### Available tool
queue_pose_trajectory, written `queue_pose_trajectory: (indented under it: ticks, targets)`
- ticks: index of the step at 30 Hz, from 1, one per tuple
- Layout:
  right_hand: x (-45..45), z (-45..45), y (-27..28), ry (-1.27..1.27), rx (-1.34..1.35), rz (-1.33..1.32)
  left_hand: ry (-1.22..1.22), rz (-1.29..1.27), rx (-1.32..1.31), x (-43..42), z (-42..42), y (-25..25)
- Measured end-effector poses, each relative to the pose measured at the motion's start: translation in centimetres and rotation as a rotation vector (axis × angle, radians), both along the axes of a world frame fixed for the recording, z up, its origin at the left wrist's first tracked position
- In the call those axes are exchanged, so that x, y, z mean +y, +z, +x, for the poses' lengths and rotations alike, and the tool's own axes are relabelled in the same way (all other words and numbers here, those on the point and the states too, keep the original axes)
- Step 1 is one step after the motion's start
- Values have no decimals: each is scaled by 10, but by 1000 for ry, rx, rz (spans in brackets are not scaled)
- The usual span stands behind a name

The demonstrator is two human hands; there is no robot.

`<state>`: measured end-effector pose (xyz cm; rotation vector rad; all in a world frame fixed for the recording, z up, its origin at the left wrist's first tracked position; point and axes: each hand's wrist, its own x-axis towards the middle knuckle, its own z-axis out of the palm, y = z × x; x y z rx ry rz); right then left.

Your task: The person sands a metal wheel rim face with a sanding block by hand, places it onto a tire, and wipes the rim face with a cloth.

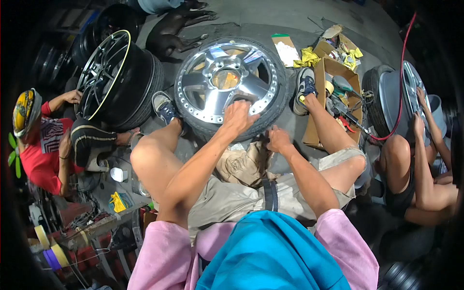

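Observation:
A polished alloy wheel (218,102) with a tire (285,94) around it lies face up between my feet. My left hand (238,116) rests on the lower spoke near the rim, its fingers bent together over a small dark piece that I cannot make out. At the tire's near right edge is my right hand (279,139), its fingers curled; what they grip, if anything, is hidden. Crumpled brown paper (241,164) lies just below the wheel, beside my right hand and against my shorts.
A cardboard box (314,130) holding a green power tool (342,86) stands right of my foot. A red hose (401,87) hangs farther right. People work on wheels at both sides: one in a red shirt (41,166), another's hand (418,124). A dark dog (169,34) lies beyond.

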<state>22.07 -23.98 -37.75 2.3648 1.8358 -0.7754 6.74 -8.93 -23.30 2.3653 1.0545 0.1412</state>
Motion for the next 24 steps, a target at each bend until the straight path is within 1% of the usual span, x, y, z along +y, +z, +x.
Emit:
queue_pose_trajectory:
  ticks: [1, 2, 3, 4, 5, 6, 8, 11, 12, 13, 14, 15, 16, 17, 18, 19, 21, 22, 23, 24]
  targets:
    - [1, -8, 13, 18, 8, -10, -9, -2, -3, -1, 13, -7]
    - [-1, -10, 28, -8, 152, -118, -11, 48, -42, -1, 25, -14]
    - [-5, -12, 8, -15, 147, -116, -11, 101, -82, -1, 35, -24]
    - [-10, -16, -34, 86, 120, -165, -50, 124, -51, -2, 40, -32]
    - [-12, -18, -56, 188, 92, -214, -53, 126, -56, -5, 45, -33]
    - [-14, -18, -43, 188, 91, -213, -40, 153, -33, -10, 46, -33]
    - [-11, -26, -4, 277, 165, -257, -33, 166, 27, -15, 43, -30]
    - [-19, -32, -147, 346, 184, -84, -50, 193, 75, -20, 34, -15]
    - [-20, -34, -99, 187, 395, -107, -65, 183, 100, -21, 31, -11]
    - [-16, -40, -72, 197, 397, -113, -54, 178, 103, -21, 26, -9]
    - [-9, -47, -50, 221, 408, -229, -76, 182, 143, -20, 22, -6]
    - [-6, -48, -45, 241, 416, -344, -100, 187, 181, -19, 19, -4]
    - [-9, -50, -51, 245, 413, -344, -95, 187, 178, -18, 15, -1]
    - [-14, -54, -56, 167, 445, -294, -92, 195, 198, -16, 10, 2]
    - [-15, -57, -49, 90, 477, -244, -90, 201, 218, -15, 6, 6]
    - [-12, -56, -43, 93, 474, -245, -86, 201, 215, -12, 4, 11]
    - [-6, -53, -32, -70, 699, -287, -69, 150, 280, -8, -2, 19]
    - [-2, -57, -35, -74, 837, -128, -62, 146, 278, -8, -6, 23]
    - [-5, -51, -32, -101, 945, -201, -58, 230, 186, -10, -12, 26]
    - [1, -52, 16, -134, 1048, -279, -53, 315, 95, -12, -18, 31]
